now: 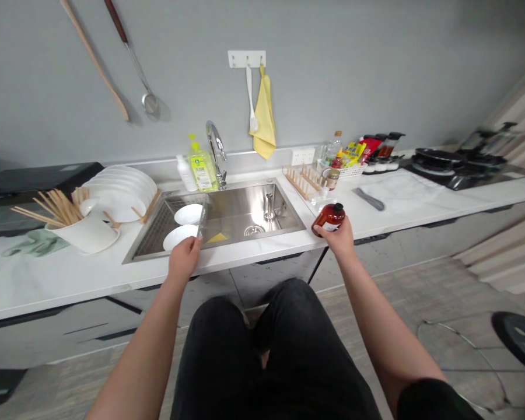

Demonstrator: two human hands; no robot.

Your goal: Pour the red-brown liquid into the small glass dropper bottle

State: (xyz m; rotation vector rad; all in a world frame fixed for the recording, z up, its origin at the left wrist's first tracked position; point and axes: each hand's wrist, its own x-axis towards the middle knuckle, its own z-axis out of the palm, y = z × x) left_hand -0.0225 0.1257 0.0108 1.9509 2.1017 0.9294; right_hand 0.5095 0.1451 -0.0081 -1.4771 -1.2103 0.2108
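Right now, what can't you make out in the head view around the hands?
Head view:
- Label on the brown bottle: mostly hidden by the right hand.
- Clear piece by the left hand: edge-on, blurred, kind unclear.
- Label on the small jar: too small to read.

On the wall hang a wooden spoon (94, 61) and a steel ladle (149, 102), and a yellow towel (263, 116) is hanging from a white hook rack (247, 58). At left of the sink (262, 201) stand white plates (120, 192) in a wooden rack (151, 204), beside chopsticks (55, 209) in a white holder (85, 233). Behind the sink is a steel faucet (216, 151) with a green soap bottle (202, 169) near it. On the far right there is a black stove (464, 178) with a pan (437, 156) on it.
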